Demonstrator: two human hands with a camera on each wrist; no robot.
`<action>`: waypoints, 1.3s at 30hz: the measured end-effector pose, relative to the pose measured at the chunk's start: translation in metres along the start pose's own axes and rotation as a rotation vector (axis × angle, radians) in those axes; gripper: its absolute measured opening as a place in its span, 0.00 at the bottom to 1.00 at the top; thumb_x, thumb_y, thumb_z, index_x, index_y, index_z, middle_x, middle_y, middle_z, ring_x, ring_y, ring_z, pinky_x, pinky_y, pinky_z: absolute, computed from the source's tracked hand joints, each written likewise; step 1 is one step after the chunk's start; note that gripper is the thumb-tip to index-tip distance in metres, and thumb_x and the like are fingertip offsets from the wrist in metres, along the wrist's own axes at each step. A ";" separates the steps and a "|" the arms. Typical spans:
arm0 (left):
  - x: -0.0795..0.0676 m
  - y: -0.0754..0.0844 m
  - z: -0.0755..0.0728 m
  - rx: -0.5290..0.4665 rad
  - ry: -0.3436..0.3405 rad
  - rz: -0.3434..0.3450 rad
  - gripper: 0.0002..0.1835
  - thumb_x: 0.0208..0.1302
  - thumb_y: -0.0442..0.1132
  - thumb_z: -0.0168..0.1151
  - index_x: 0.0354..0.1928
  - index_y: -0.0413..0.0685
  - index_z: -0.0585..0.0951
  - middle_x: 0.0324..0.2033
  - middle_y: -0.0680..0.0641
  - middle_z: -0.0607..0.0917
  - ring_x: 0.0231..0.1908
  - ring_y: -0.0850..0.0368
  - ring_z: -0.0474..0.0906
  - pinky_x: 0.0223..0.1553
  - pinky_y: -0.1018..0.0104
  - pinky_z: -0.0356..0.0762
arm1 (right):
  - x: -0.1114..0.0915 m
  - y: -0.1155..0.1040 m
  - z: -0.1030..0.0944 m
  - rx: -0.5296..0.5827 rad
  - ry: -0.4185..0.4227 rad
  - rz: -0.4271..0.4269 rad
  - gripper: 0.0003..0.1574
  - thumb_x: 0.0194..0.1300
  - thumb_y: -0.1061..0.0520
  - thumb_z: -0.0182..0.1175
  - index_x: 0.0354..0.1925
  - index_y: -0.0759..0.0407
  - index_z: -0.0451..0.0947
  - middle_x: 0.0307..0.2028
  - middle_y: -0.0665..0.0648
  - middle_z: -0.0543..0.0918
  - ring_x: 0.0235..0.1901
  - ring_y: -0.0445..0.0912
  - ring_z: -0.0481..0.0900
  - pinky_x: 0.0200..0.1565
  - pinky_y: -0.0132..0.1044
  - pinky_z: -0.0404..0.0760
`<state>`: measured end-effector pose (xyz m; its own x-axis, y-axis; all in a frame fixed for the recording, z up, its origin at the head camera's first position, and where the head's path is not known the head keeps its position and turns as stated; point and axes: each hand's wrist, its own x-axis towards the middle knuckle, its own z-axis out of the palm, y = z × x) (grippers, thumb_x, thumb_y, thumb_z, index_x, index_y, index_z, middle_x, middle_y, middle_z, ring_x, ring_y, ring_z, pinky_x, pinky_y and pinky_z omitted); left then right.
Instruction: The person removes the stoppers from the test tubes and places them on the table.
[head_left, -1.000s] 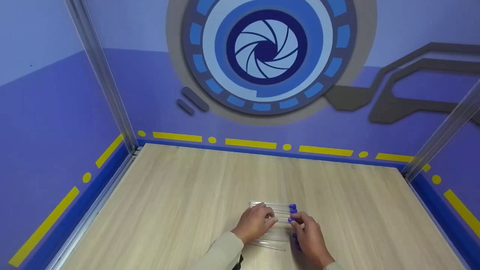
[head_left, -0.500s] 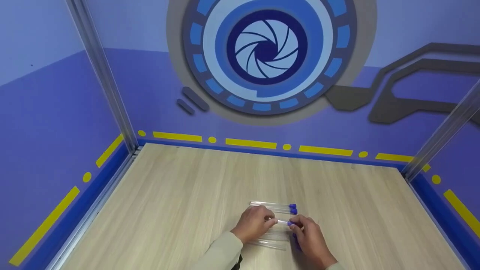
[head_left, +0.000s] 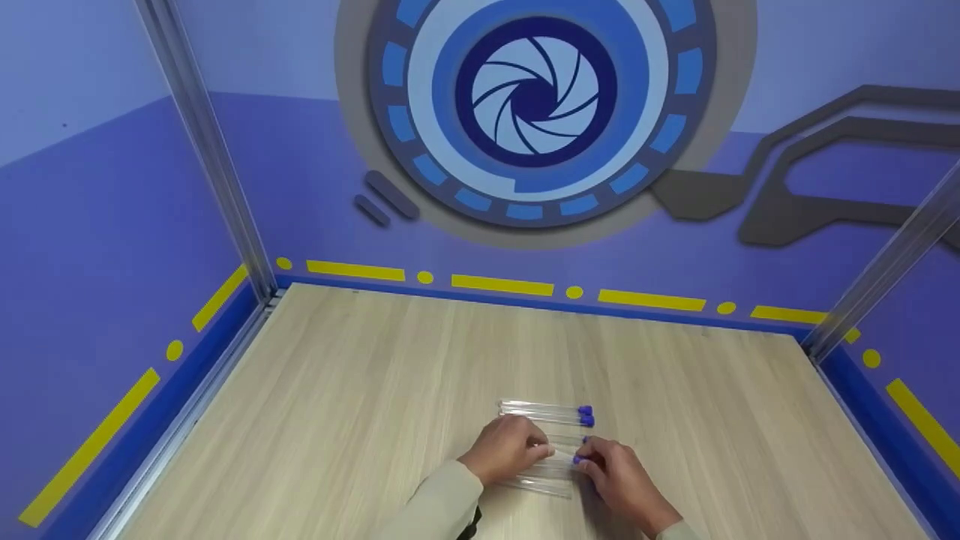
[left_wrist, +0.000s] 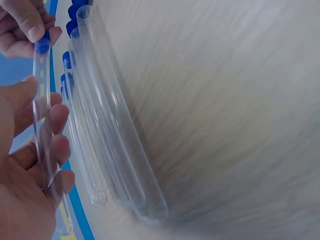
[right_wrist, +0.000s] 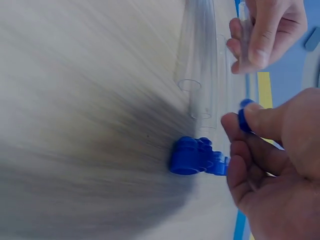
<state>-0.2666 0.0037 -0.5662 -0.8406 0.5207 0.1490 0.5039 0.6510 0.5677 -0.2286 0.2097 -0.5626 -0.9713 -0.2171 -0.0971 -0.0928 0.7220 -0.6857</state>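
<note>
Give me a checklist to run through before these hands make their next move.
1. Left hand has a grip on the held tube: ok, fingers and thumb are around it.
2. Right hand has the held cap: ok, pinched between thumb and finger.
3. Held cap at the held tube's mouth: ok, the left wrist view shows it at that end.
4. Held cap pushed fully home: cannot tell, the fingers partly cover it.
5. Every tube on the table capped: not ok, the open tubes have bare mouths.
6. Spare caps nearby: ok, on the table near those mouths.
</note>
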 end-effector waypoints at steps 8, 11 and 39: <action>-0.004 -0.001 -0.005 -0.058 -0.089 0.004 0.09 0.60 0.45 0.65 0.25 0.54 0.88 0.18 0.67 0.76 0.19 0.73 0.60 0.24 0.77 0.60 | -0.002 0.002 -0.005 0.005 -0.104 -0.058 0.06 0.64 0.68 0.57 0.35 0.60 0.79 0.29 0.50 0.77 0.30 0.41 0.72 0.30 0.29 0.71; -0.005 -0.003 -0.006 -0.070 -0.145 0.006 0.07 0.61 0.46 0.65 0.30 0.55 0.90 0.22 0.65 0.83 0.21 0.73 0.64 0.26 0.78 0.64 | -0.003 0.007 -0.009 0.114 -0.186 -0.060 0.05 0.64 0.67 0.57 0.36 0.61 0.80 0.30 0.51 0.79 0.30 0.41 0.73 0.31 0.29 0.72; -0.004 -0.002 -0.005 -0.447 -0.029 -0.086 0.13 0.65 0.41 0.60 0.28 0.41 0.86 0.22 0.48 0.84 0.20 0.73 0.68 0.25 0.77 0.66 | -0.006 0.003 -0.001 0.632 0.206 0.140 0.10 0.68 0.66 0.54 0.45 0.67 0.77 0.37 0.57 0.84 0.39 0.45 0.83 0.47 0.38 0.81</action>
<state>-0.2649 -0.0020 -0.5640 -0.8663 0.4950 0.0667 0.2920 0.3935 0.8717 -0.2231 0.2140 -0.5633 -0.9925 0.0251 -0.1197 0.1223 0.1978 -0.9726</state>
